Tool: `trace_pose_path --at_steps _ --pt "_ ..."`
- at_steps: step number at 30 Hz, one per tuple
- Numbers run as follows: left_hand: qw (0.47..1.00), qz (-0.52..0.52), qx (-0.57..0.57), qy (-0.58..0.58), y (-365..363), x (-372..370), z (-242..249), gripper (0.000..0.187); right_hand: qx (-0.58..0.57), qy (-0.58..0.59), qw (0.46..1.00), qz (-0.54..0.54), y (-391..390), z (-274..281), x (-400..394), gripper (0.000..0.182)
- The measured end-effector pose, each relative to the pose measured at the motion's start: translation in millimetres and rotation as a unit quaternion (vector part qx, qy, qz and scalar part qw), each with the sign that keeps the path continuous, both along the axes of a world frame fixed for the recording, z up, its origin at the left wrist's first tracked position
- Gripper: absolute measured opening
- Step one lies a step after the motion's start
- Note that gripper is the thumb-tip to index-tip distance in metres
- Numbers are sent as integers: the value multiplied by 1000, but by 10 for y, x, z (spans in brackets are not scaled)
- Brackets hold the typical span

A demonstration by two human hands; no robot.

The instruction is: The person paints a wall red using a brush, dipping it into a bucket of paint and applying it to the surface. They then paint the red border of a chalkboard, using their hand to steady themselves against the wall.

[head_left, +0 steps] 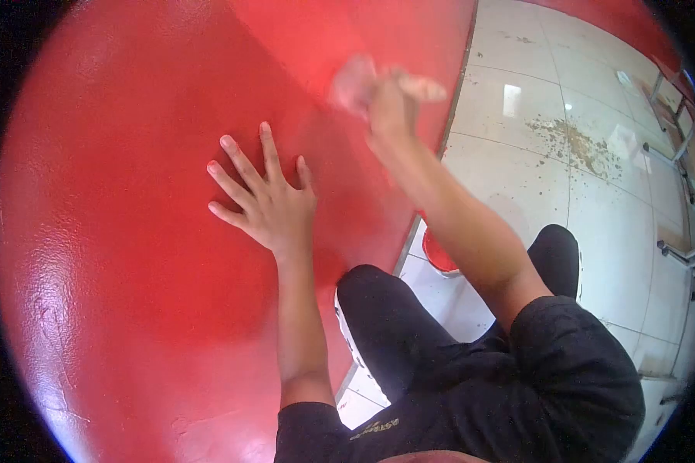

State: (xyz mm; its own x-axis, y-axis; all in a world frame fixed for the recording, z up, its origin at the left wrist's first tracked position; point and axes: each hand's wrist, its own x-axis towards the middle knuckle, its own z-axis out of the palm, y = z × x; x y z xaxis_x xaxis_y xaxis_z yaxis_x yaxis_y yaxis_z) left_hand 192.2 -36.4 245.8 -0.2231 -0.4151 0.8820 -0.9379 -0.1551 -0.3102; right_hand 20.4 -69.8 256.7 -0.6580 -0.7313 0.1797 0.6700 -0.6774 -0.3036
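Observation:
My left hand (pixel 269 202) lies flat against the red wall (pixel 154 255), its fingers spread and nothing under them but the painted surface. A paintbrush (pixel 354 85) is gripped in my right hand (pixel 392 109), farther up and to the right. Motion smears both the brush and the fingers round it. The brush's pale handle points right, and its bristle end is at the wall, where a lighter red area meets a darker one. Below my right forearm stands a bucket of red paint (pixel 439 253), partly hidden by the arm.
White floor tiles (pixel 510 181) run along the wall's base on the right, with a patch of brown debris (pixel 575 148) scattered over them. Metal-legged furniture (pixel 676 154) lines the far right. My bent knees, in black trousers, are close to the wall and the bucket.

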Motion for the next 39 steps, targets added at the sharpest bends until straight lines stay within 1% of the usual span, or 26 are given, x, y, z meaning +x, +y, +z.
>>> trace_pose_path --at_steps 2,3,4,5,6,8,10,11,13,14,16,18,20,22,23,24,25,27,28,30,32,33,35,36,38,39 --pt "1000 5 3 -2 10 18 -24 77 -97 64 993 -23 -73 613 -105 20" --pt "1000 7 -1 -3 2 22 -34 77 -98 63 993 -20 69 902 -37 20" --pt "1000 9 -8 -2 -17 16 -26 77 -91 6 995 -36 257 1182 52 13" --pt "1000 12 -10 -2 -28 16 -15 77 -81 -54 994 -52 345 1303 107 28" --pt "1000 11 -12 -1 -29 17 -14 76 -132 109 985 5 139 939 -96 22" --pt "1000 8 -6 -3 -19 9 -29 76 -38 55 996 59 -101 314 2 34" --pt "1000 23 -2 -5 -7 4 -18 75 40 -9 997 72 -17 -520 63 44" --pt "1000 21 5 -6 -13 0 -11 75 116 -37 991 52 11 -964 63 38" --pt "1000 0 -16 -3 -29 3 -30 76 273 -5 959 76 121 -1925 -9 28" --pt "1000 3 -20 -7 -43 8 -40 76 285 -8 956 73 117 -2234 28 28" --pt "1000 0 -17 -8 -74 7 -46 77 430 -32 899 73 148 -2626 33 20" --pt "1000 11 -24 -9 -80 12 -67 77 421 -4 904 71 114 -2203 98 20" --pt "1000 16 -17 -11 -96 3 -84 77 278 40 959 -21 -145 -1748 82 19" --pt "999 23 -18 -14 -108 15 -75 77 268 137 954 4 268 -667 -92 16" --pt "999 29 -22 -16 -111 11 -75 77 144 87 985 35 139 -573 -177 15" --pt "999 34 -27 -17 -112 14 -88 76 16 36 997 64 36 -474 -234 16" --pt "999 35 -25 -16 -111 1 -82 76 18 37 997 66 32 -455 -280 16" --pt "998 59 -16 -21 -81 -28 -77 76 -116 69 986 99 133 -438 -338 18" --pt "998 58 -14 -26 -78 -28 -85 76 -114 64 987 98 135 -619 -294 18" --pt "998 60 -14 -26 -102 -18 -108 76 2 95 992 86 37 -1392 -119 21" --pt "998 44 -17 -30 -140 3 -144 76 92 -19 981 171 -77 -2618 37 23" --pt "999 29 -22 -24 -158 1 -147 76 204 -92 965 139 108 -2810 128 27" --pt "999 34 -26 -31 -189 -35 -180 76 338 -109 928 111 216 -3615 171 23" --pt "998 41 -24 -38 -200 -28 -186 76 338 -116 928 108 271 -3747 162 23" --pt "998 39 -31 -45 -154 0 -180 76 437 9 890 125 370 -3922 147 17" --pt "997 43 -36 -48 -158 2 -179 76 438 7 890 124 252 -4075 158 17"
